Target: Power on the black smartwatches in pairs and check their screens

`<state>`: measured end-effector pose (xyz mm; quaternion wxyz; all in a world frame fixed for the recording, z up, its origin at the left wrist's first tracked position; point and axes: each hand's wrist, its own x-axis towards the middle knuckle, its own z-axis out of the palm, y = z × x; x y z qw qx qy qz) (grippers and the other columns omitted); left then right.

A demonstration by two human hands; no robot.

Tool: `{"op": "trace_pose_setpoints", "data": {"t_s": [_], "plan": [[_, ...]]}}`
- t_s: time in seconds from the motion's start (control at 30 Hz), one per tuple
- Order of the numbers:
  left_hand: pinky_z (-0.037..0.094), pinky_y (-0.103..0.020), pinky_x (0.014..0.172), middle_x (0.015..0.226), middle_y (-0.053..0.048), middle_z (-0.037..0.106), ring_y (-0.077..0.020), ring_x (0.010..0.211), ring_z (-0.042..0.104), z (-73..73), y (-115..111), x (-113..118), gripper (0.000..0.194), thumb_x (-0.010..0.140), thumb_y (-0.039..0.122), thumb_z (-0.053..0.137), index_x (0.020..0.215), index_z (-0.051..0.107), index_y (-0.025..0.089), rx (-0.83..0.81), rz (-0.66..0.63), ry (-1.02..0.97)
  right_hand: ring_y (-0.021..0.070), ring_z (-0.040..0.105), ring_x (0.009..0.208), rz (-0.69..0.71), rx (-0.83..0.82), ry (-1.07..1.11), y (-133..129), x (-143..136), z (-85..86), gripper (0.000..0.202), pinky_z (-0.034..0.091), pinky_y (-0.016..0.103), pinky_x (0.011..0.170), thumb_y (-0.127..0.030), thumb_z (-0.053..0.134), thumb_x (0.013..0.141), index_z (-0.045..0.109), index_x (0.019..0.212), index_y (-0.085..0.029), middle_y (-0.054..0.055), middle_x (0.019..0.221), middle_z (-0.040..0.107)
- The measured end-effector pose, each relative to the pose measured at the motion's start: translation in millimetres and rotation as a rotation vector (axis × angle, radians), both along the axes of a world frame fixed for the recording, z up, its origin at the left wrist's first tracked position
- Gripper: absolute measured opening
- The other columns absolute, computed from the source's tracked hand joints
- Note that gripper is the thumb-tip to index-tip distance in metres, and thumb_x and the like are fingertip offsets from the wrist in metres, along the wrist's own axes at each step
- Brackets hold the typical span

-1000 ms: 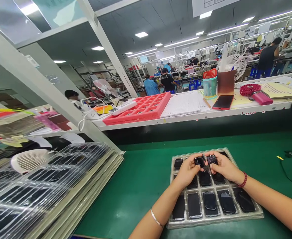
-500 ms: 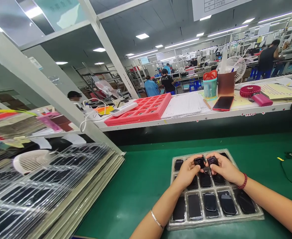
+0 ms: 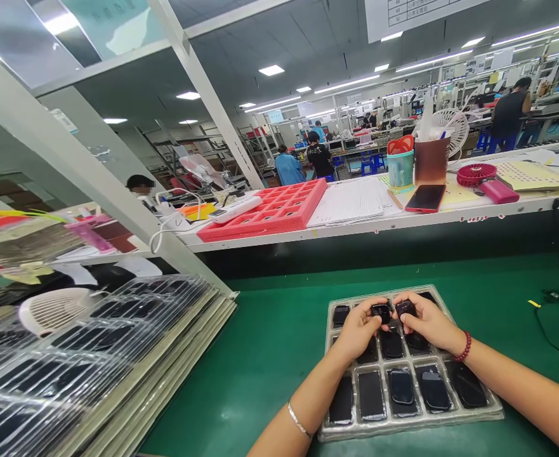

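Over the far rows of a clear plastic tray (image 3: 369,429), my left hand (image 3: 361,331) pinches a small black smartwatch body (image 3: 381,311) between thumb and fingers. Close beside it, my right hand (image 3: 424,320) grips another small black smartwatch body (image 3: 405,308). The two pieces are held up nearly side by side, with a narrow gap between them. In the tray's pockets below lie several black rounded pieces, among them a dark screen-like piece (image 3: 401,386) in the near row. My hands and forearms cover part of the tray.
Stacked plastic trays (image 3: 117,355) with dark pieces fill the left, a white vented device (image 3: 55,310) on them. A raised shelf behind holds a red foam tray (image 3: 264,209), papers, a phone (image 3: 426,198) and a small fan (image 3: 476,174). A black cable (image 3: 552,339) lies right. People sit or stand farther off.
Both hands stay over the tray with the same pieces. The piece in my left hand is turned slightly; the whole view has shifted a little.
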<state>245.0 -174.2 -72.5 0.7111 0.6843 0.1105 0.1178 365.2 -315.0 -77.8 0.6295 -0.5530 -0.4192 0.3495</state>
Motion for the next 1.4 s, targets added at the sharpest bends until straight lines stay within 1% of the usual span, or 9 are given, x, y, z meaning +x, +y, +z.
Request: {"op": "trace_pose_setpoints", "data": {"t_s": [0.13, 0.33, 0.47, 0.6, 0.8, 0.93, 1.07, 1.17, 1.4], "plan": [[0.046, -0.023, 0.061, 0.097, -0.006, 0.065, -0.0122, 0.068, 0.061, 1.0, -0.8, 0.5, 0.041, 0.068, 0.008, 0.054, 0.107, 0.056, 0.017, -0.022, 0.012, -0.024, 0.0117, 0.055, 0.066, 0.009, 0.023, -0.017, -0.8, -1.3, 3.2, 0.034, 0.049, 0.026, 0.062, -0.009, 0.052, 0.070, 0.049, 0.102, -0.022, 0.000, 0.089, 0.056], [0.049, -0.029, 0.072, 0.096, -0.005, 0.064, -0.0123, 0.068, 0.061, 4.1, -2.8, -0.2, 0.039, 0.067, 0.009, 0.057, 0.105, 0.057, 0.017, -0.028, 0.005, -0.011, 0.0114, 0.056, 0.065, 0.009, 0.018, -0.054, -0.7, 0.6, 0.9, 0.034, 0.049, 0.026, 0.063, -0.008, 0.049, 0.071, 0.048, 0.102, -0.021, 0.000, 0.089, 0.055], [0.048, -0.029, 0.071, 0.095, -0.006, 0.064, -0.0133, 0.070, 0.061, 5.4, -3.5, -0.6, 0.039, 0.067, 0.010, 0.059, 0.105, 0.057, 0.016, -0.030, 0.002, -0.021, 0.0099, 0.054, 0.059, -0.007, -0.007, -0.055, -0.3, 0.2, -0.5, 0.027, 0.048, 0.026, 0.057, -0.011, 0.049, 0.075, 0.049, 0.100, -0.020, 0.000, 0.086, 0.056], [0.048, -0.026, 0.067, 0.093, -0.006, 0.065, -0.0124, 0.067, 0.061, 5.2, -3.1, -0.1, 0.037, 0.068, 0.013, 0.061, 0.105, 0.057, 0.016, -0.030, 0.009, -0.022, 0.0109, 0.057, 0.065, 0.000, 0.006, -0.068, -0.8, 0.4, -0.8, 0.032, 0.049, 0.026, 0.063, -0.009, 0.051, 0.073, 0.049, 0.103, -0.021, 0.000, 0.091, 0.057], [0.046, -0.023, 0.055, 0.093, -0.008, 0.065, -0.0112, 0.060, 0.059, 8.1, -2.8, -1.5, 0.025, 0.075, 0.027, 0.058, 0.096, 0.060, 0.014, 0.031, 0.038, -0.019, 0.0113, 0.058, 0.059, -0.023, -0.038, -0.027, -1.7, 3.1, -1.9, 0.025, 0.046, 0.025, 0.055, -0.026, 0.050, 0.082, 0.051, 0.106, -0.019, 0.002, 0.087, 0.060], [0.047, -0.023, 0.058, 0.096, -0.008, 0.065, -0.0146, 0.070, 0.060, 11.5, -3.7, -2.1, 0.027, 0.072, 0.023, 0.062, 0.097, 0.060, 0.015, 0.037, 0.046, -0.023, 0.0120, 0.060, 0.063, -0.029, -0.038, -0.026, -1.9, 2.9, -1.2, 0.030, 0.048, 0.026, 0.059, -0.021, 0.055, 0.077, 0.051, 0.106, -0.020, 0.002, 0.091, 0.060], [0.049, -0.026, 0.059, 0.093, -0.008, 0.064, -0.0155, 0.072, 0.060, 9.8, -3.9, -1.2, 0.023, 0.074, 0.023, 0.057, 0.095, 0.061, 0.014, 0.037, 0.039, -0.029, 0.0112, 0.058, 0.057, -0.010, -0.042, -0.014, -2.4, 1.9, 0.3, 0.022, 0.047, 0.026, 0.055, -0.024, 0.050, 0.081, 0.052, 0.102, -0.019, 0.001, 0.084, 0.060], [0.049, -0.027, 0.066, 0.100, -0.008, 0.064, -0.0155, 0.076, 0.061, 5.8, -3.0, -0.6, 0.031, 0.069, 0.015, 0.059, 0.100, 0.059, 0.015, 0.027, 0.017, -0.049, 0.0115, 0.058, 0.061, -0.017, -0.010, -0.033, -2.2, 1.4, 0.9, 0.025, 0.048, 0.027, 0.058, -0.019, 0.053, 0.077, 0.052, 0.102, -0.020, 0.001, 0.087, 0.059], [0.044, -0.022, 0.057, 0.094, -0.007, 0.065, -0.0117, 0.065, 0.061, 0.0, -0.4, -0.3, 0.036, 0.072, 0.010, 0.050, 0.107, 0.055, 0.015, 0.047, 0.020, -0.002, 0.0112, 0.054, 0.062, -0.007, 0.003, -0.057, -0.5, 1.9, -1.7, 0.030, 0.048, 0.027, 0.060, -0.010, 0.048, 0.073, 0.050, 0.101, -0.021, 0.000, 0.086, 0.056]]}}
